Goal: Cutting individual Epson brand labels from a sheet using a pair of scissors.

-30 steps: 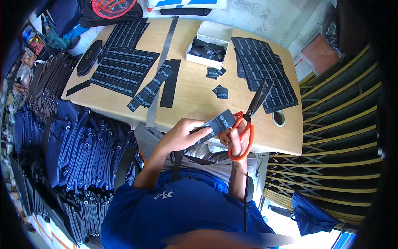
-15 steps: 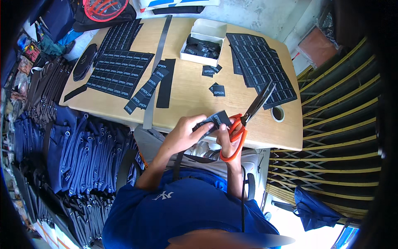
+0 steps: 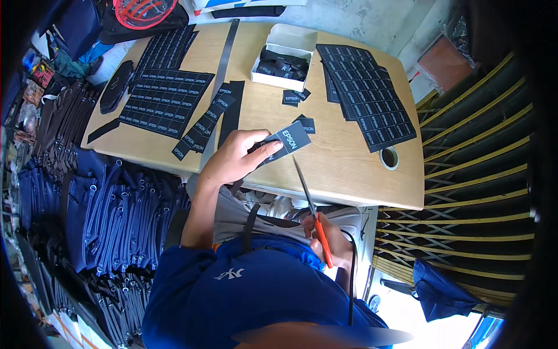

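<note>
My left hand (image 3: 235, 156) pinches a black label strip (image 3: 286, 141) between thumb and fingers, just above the wooden table (image 3: 343, 168). Below and right, my right hand (image 3: 328, 241) grips orange-handled scissors (image 3: 311, 214), blades pointing up toward the strip.

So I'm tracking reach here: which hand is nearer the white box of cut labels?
Left. The left hand is over the table's near part, below the white box, holding a black label strip. The right hand is off the table by the lap, holding orange-handled scissors.

Black label (image 3: 286, 141) — scissors (image 3: 311, 208) apart
</note>
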Motion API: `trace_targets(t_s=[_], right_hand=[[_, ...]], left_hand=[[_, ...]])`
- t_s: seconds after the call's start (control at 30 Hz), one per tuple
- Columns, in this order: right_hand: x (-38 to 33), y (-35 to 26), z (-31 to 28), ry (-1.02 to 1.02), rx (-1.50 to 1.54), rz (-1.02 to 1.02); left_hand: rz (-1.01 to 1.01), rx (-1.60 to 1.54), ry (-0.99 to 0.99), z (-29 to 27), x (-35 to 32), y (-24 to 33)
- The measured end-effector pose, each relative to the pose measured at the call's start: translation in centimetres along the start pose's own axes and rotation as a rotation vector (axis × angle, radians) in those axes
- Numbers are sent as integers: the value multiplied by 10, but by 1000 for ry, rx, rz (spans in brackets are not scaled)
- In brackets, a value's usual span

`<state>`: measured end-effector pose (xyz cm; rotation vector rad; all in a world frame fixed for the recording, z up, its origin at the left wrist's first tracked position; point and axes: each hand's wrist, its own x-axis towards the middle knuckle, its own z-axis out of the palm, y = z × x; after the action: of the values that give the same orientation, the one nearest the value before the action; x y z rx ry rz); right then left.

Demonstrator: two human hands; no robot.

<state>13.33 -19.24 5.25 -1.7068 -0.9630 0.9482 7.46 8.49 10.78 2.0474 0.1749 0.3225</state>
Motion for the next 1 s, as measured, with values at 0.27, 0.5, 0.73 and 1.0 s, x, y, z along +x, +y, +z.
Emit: trace_targets(t_s=[0.27,0.5,0.73,1.0], right_hand=[[9,2,2,-56,122,-84],[15,0,2,-72,228,-131],[19,2,1,-53,201,-190],[27,-18,0,-73,386,137]], left_hand=[[12,-82,-159,9,0,4],[68,-45,-187,15,3,1],[101,-63,-216,19,13,-6],[89,-63,-241,11,26,-11]])
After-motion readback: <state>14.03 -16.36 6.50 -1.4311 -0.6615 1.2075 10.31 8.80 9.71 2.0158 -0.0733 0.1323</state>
